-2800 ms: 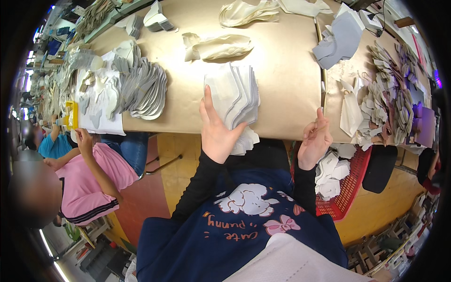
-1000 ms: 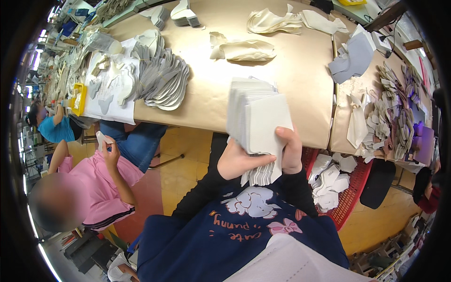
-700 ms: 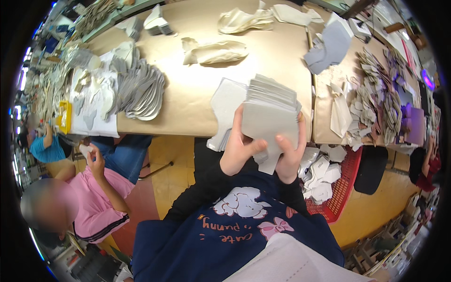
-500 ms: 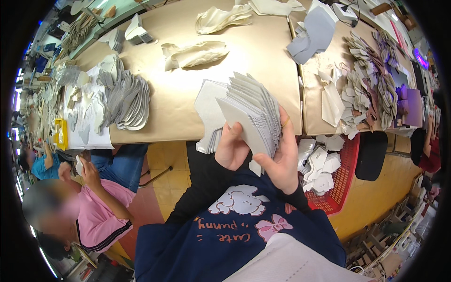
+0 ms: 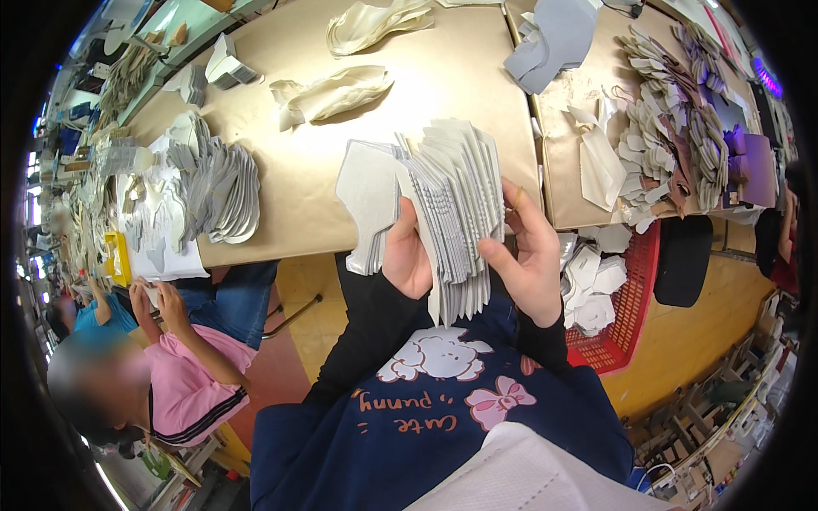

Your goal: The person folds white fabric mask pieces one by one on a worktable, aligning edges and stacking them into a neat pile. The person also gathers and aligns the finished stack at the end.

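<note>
A thick stack of flat, pale grey cut pieces [image 5: 456, 204] stands fanned between my hands, over the table's near edge. My left hand [image 5: 407, 260] closes on its left side, the thumb pointing up along the front piece. Against the right side rests my right hand [image 5: 530, 260], its thumb tip touching the row of piece edges and its fingers curled by the far side, partly hidden. A second pile of similar pieces [image 5: 365, 200] lies just left of the stack, on the table edge beside my left hand.
Curled cream sheets [image 5: 336, 95] lie farther back on the brown-covered table [image 5: 298, 170]. Grey piles [image 5: 230, 187] are at left, a blue-grey stack [image 5: 558, 43] at far right. Below right stands a red basket [image 5: 626, 315] with white pieces. A person in pink [image 5: 192, 366] sits at left.
The stack has turned more upright and its pieces show fanned edges. My right hand has shifted right, its grip looser, with the thumb now on the edges. The view has shifted slightly.
</note>
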### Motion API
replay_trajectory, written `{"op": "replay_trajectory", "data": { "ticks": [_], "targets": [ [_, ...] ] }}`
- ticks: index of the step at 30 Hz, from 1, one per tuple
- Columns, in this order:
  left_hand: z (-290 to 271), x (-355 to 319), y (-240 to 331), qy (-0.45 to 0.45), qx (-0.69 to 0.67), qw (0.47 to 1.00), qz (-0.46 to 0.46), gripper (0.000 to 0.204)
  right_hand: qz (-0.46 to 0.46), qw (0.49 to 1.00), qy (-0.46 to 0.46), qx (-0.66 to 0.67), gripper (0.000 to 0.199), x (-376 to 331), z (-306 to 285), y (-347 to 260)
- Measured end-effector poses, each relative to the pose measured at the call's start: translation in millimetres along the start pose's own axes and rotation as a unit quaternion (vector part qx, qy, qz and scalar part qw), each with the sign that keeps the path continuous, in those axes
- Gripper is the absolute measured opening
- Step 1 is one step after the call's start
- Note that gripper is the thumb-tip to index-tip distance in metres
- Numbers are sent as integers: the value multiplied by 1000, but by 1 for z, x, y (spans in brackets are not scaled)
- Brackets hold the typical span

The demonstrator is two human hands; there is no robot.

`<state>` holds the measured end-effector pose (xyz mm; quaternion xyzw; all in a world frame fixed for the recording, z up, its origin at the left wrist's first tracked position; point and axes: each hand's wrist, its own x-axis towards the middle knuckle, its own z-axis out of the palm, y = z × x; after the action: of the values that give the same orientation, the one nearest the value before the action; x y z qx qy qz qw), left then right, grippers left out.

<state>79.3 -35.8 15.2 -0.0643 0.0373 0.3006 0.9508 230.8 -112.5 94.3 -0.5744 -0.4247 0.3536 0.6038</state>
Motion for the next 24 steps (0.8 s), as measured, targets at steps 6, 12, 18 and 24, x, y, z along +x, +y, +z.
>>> {"op": "replay_trajectory", "data": {
  "ticks": [6,12,18,24],
  "targets": [
    [0,0,-1,47,-53,997,17,67,56,997,17,55,62,-2,-2,1],
    [-15,1,4,15,-69,997,8,65,79,994,48,-53,63,5,0,-1],
    [-17,0,1,19,-88,996,1,64,106,987,8,-120,69,3,3,-15],
    [-11,2,6,12,-64,998,-5,65,48,982,96,-157,64,0,9,-12]
  ]
}}
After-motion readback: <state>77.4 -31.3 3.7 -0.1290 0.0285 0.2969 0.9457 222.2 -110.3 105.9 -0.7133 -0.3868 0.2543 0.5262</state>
